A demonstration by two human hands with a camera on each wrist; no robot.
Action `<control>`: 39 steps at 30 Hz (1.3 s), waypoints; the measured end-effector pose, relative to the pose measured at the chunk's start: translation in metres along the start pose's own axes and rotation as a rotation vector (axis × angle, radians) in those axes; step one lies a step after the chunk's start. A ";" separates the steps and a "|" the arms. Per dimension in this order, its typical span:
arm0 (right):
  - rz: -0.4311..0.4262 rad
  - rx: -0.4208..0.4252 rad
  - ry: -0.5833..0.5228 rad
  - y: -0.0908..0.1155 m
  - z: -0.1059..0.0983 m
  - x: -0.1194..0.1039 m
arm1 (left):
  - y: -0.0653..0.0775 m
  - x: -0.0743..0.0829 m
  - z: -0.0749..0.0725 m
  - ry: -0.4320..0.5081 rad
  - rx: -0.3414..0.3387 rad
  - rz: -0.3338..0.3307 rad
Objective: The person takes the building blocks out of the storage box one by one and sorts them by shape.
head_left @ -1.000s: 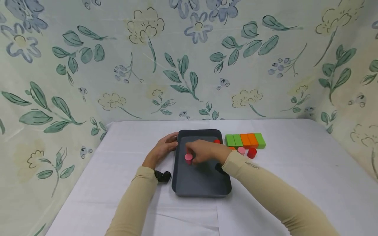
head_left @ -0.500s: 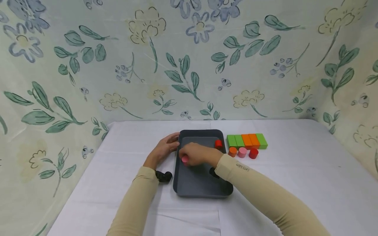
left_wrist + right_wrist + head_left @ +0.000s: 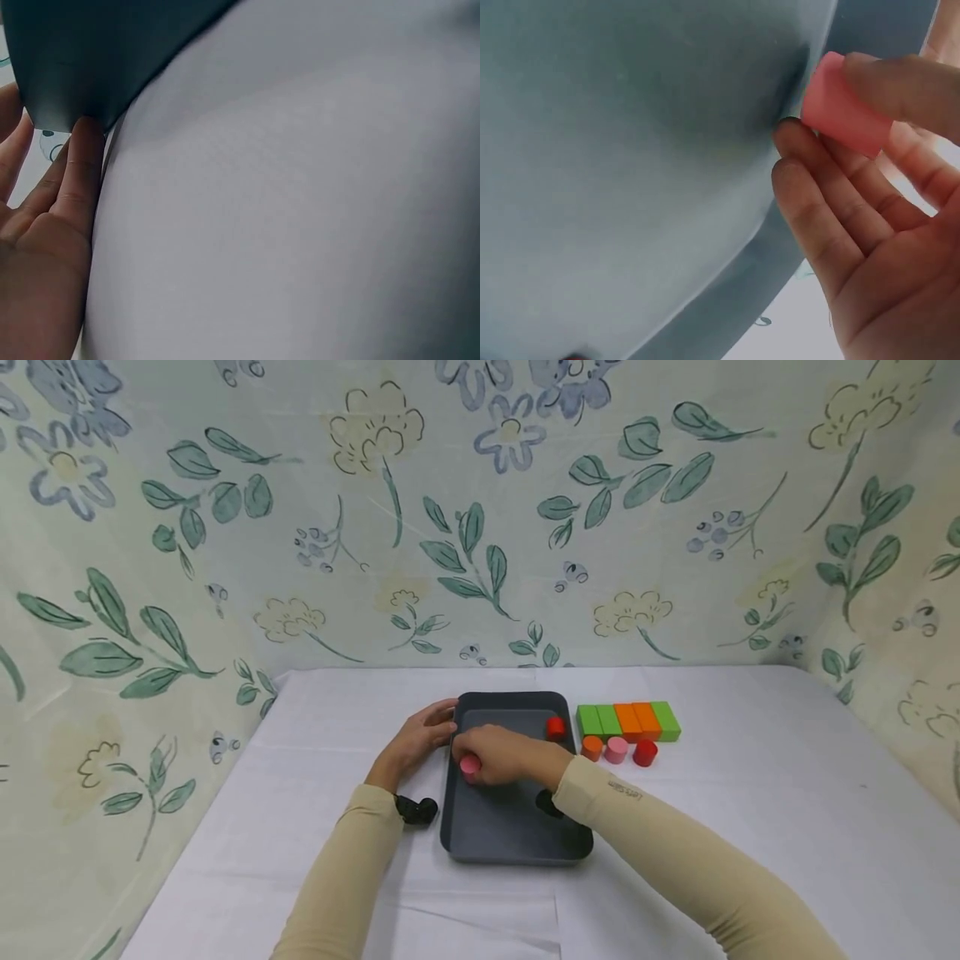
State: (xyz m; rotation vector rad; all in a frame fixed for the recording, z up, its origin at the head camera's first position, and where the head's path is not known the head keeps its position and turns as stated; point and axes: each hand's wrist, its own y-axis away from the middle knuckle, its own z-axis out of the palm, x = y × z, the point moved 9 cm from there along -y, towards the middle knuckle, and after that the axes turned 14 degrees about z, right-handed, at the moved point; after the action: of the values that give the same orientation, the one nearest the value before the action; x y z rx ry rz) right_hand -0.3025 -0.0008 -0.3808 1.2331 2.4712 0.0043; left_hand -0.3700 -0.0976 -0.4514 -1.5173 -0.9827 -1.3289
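My right hand pinches a pink cylinder between thumb and fingers, low inside the dark grey baking tray, close to its left wall. In the right wrist view the other fingers spread loosely below the cylinder, near the tray's floor. My left hand lies along the tray's left side toward the far corner. Its fingers are mostly straight and touch the outer wall in the left wrist view. A red cylinder sits inside the tray at the far right.
Right of the tray, several green and orange blocks stand in a touching row. In front of them are an orange cylinder, another pink cylinder and another red cylinder. A white cloth covers the table.
My right hand has moved slightly left with the pink cylinder, toward the tray's left wall, then nearly stopped. The red cylinder in the tray now shows fully. My left hand stays put.
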 end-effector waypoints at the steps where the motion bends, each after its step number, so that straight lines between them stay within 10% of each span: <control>1: 0.004 0.004 -0.019 0.001 -0.002 0.000 | 0.000 0.000 0.000 -0.001 0.000 0.000; 24: 0.051 0.196 -0.090 0.045 -0.056 0.053 | 0.000 -0.002 -0.003 -0.013 0.013 -0.007; 39: 0.283 0.236 -0.185 0.116 -0.077 0.135 | 0.000 -0.003 -0.002 -0.009 0.021 -0.015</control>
State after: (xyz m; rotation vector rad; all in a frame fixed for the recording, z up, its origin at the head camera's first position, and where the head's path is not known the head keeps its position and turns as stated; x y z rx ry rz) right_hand -0.3118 0.1874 -0.3346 1.5949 2.1686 -0.3200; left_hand -0.3705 -0.0997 -0.4547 -1.5045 -1.0128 -1.3192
